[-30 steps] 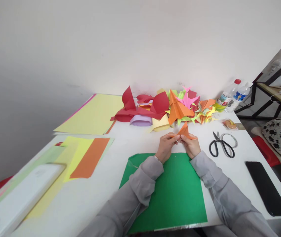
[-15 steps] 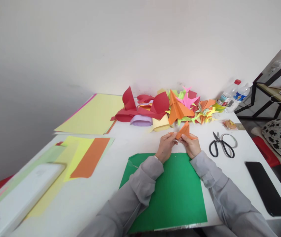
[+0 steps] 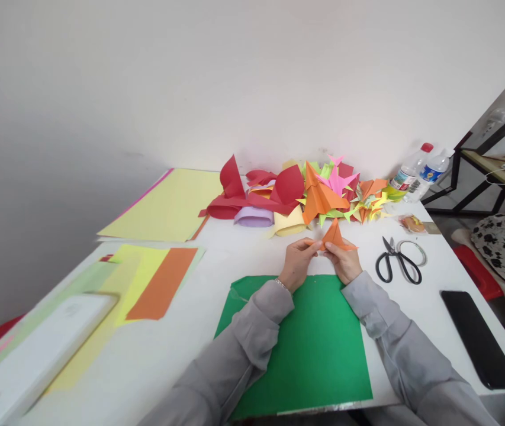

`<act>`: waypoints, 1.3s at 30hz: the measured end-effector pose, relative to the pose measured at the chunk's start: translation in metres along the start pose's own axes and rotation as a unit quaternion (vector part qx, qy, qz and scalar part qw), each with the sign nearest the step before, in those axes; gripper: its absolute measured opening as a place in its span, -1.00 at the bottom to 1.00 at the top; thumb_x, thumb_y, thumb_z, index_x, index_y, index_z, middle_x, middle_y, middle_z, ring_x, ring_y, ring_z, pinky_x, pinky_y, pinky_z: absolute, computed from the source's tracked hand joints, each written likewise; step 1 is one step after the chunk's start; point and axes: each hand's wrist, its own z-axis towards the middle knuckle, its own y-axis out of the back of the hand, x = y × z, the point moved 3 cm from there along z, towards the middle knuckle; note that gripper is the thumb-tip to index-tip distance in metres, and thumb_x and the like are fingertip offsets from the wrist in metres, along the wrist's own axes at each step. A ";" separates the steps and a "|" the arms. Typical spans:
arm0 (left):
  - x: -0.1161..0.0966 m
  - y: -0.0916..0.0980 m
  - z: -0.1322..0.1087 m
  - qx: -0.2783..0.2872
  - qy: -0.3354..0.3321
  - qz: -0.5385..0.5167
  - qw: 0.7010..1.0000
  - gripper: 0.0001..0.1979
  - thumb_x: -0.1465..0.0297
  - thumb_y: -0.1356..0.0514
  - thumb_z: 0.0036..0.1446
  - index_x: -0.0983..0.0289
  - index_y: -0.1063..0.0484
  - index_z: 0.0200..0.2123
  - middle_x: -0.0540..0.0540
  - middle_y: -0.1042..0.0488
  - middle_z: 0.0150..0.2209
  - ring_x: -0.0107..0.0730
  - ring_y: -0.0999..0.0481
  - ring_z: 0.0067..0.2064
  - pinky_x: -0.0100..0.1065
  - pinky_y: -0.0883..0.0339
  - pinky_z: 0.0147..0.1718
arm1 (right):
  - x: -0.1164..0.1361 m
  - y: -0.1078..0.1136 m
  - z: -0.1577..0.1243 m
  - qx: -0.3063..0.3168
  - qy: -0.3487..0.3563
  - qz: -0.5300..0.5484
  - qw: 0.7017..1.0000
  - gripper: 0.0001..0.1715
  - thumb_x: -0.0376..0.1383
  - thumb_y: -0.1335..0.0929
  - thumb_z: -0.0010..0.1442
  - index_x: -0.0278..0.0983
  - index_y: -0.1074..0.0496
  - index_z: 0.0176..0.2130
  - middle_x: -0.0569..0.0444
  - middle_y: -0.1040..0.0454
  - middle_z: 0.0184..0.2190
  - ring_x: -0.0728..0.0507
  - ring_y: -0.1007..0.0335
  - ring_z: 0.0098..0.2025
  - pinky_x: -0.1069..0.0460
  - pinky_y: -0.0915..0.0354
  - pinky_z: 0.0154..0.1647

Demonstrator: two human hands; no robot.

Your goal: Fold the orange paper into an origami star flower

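Note:
Between my two hands is a small folded orange paper (image 3: 334, 233), its pointed tip up and narrow points sticking out at either side. My left hand (image 3: 297, 260) pinches its left side between thumb and fingers. My right hand (image 3: 343, 260) is closed on the right side, thumb on the near face. Both hands are raised just beyond the far edge of a green sheet (image 3: 314, 343), which lies flat under my forearms. Behind the orange paper rests a pile of folded paper pieces, among them a large orange one (image 3: 319, 198) and a pink one (image 3: 337, 178).
Black-handled scissors (image 3: 398, 260) and a ring of tape (image 3: 414, 251) lie to the right, near a black phone (image 3: 478, 337). Two bottles (image 3: 430, 171) stand at the back right. Paper strips (image 3: 163, 284), yellow sheets (image 3: 167, 204) and a white device (image 3: 48, 349) are on the left.
The orange paper has turned a little in my fingers, so its tip now points more straight up and a side point shows beyond my right hand. My arms have hardly moved.

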 end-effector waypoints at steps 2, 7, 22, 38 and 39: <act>0.000 0.000 0.000 0.012 -0.018 0.015 1.000 -0.81 0.33 -0.36 -0.18 0.31 -0.46 -0.63 -0.04 -0.32 -0.61 -0.55 -0.27 -0.52 -0.42 -0.16 -0.47 | 0.000 0.000 0.000 0.005 0.006 -0.005 1.000 -0.69 -0.32 -0.55 -0.27 -0.31 -0.50 -0.44 0.13 -0.51 -0.52 -0.03 -0.38 -0.48 0.06 -0.32 -0.46; 0.001 0.001 0.001 0.020 -0.016 -0.003 1.000 -0.82 0.36 -0.36 -0.19 0.30 -0.45 -0.65 -0.06 -0.30 -0.62 -0.54 -0.26 -0.52 -0.40 -0.17 -0.45 | -0.002 0.001 0.001 0.017 0.005 -0.016 1.000 -0.69 -0.32 -0.55 -0.28 -0.31 -0.50 -0.44 0.13 -0.50 -0.55 -0.04 -0.36 -0.49 0.05 -0.30 -0.46; -0.001 -0.001 -0.002 0.010 0.026 -0.065 0.998 -0.81 0.36 -0.37 -0.20 0.32 -0.45 -0.64 -0.06 -0.29 -0.61 -0.55 -0.27 -0.50 -0.42 -0.19 -0.43 | -0.002 0.002 0.001 0.001 -0.018 0.019 1.000 -0.67 -0.34 -0.56 -0.29 -0.31 -0.49 -0.43 0.13 -0.51 -0.52 -0.03 -0.38 -0.46 0.07 -0.35 -0.43; -0.005 0.001 -0.001 -0.044 0.065 -0.113 0.991 -0.78 0.29 -0.38 -0.21 0.34 -0.51 -0.55 0.02 -0.41 -0.53 -0.52 -0.35 -0.43 -0.44 -0.20 -0.45 | -0.002 0.008 0.007 -0.004 -0.013 0.046 0.999 -0.66 -0.35 -0.55 -0.25 -0.31 -0.51 -0.37 0.14 -0.54 -0.47 0.00 -0.41 -0.45 0.13 -0.35 -0.47; -0.004 0.001 0.000 -0.048 0.068 -0.118 0.990 -0.77 0.30 -0.39 -0.23 0.34 -0.51 -0.54 0.02 -0.42 -0.53 -0.52 -0.36 -0.43 -0.44 -0.20 -0.45 | -0.002 0.008 0.007 -0.004 -0.008 0.038 0.999 -0.67 -0.36 -0.55 -0.25 -0.31 -0.50 -0.39 0.15 -0.53 -0.48 0.00 -0.40 -0.46 0.13 -0.34 -0.47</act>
